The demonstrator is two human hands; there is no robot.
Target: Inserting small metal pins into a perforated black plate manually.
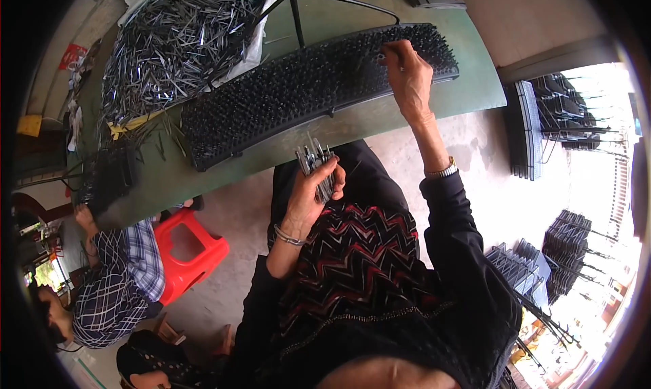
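My left hand is closed around a bundle of thin metal strips, held upright above my lap just off the table's near edge. At the right part of a long black rack, thickly set with short upright pieces, my right hand has its fingers pinched together. Whatever sits between those fingertips is too small to make out. A big heap of loose dark, shiny strips lies on white sheeting on the green table, left of the rack.
A black frame bar rises behind the rack. Stray strips lie beside a dark blurred rack at the left, where a person in a plaid top works. A red stool stands nearby. More racks are stacked at the right.
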